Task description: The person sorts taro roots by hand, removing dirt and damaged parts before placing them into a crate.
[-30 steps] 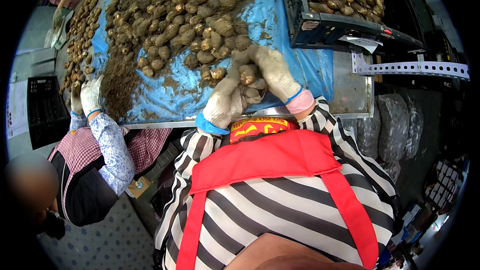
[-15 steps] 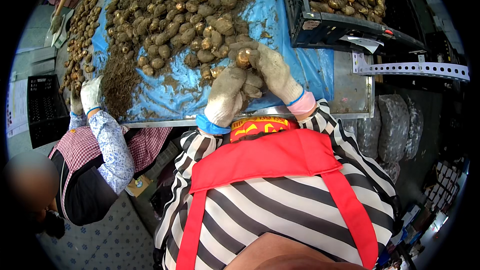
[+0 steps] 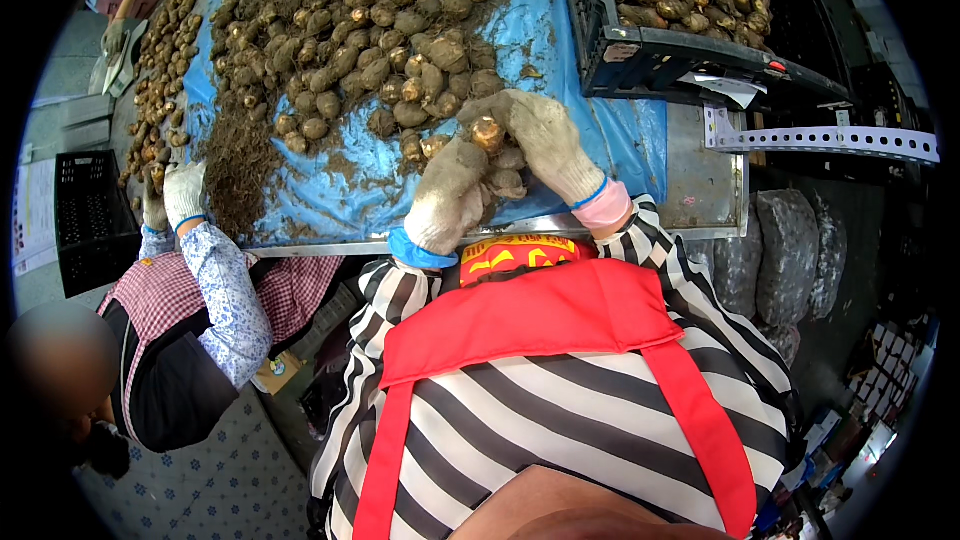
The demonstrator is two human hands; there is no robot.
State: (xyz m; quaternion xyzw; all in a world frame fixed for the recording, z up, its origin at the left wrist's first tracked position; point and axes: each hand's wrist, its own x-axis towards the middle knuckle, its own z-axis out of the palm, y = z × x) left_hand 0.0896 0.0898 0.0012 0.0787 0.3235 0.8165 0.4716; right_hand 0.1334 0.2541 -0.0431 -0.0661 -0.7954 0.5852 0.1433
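Both my hands wear soiled, knitted work gloves and meet over the table's near edge. Between them is a small brown taro corm [image 3: 487, 134], its pale cut end facing up. My left hand [image 3: 447, 187] is closed around its lower left side. From the right, my right hand [image 3: 545, 135] bends its fingers over the top of the same corm. Brown lumps just below it are partly covered by the gloves; I cannot tell whether they are fingers or more corms. Beyond my hands spreads a large heap of taro corms [image 3: 340, 30] on blue plastic sheeting [image 3: 530, 15].
A black crate [image 3: 690, 40] filled with taro stands at the far right. A perforated metal strip [image 3: 820, 136] juts out below it. At left, a co-worker's gloved hand [image 3: 184, 190] handles smaller corms beside a root pile [image 3: 240, 170]. An empty-looking black crate [image 3: 95, 220] is farther left.
The corm between my hands has tilted, so its cut end shows more clearly and slightly lower. My right fingers have shifted around its top. The co-worker's hand moved slightly.
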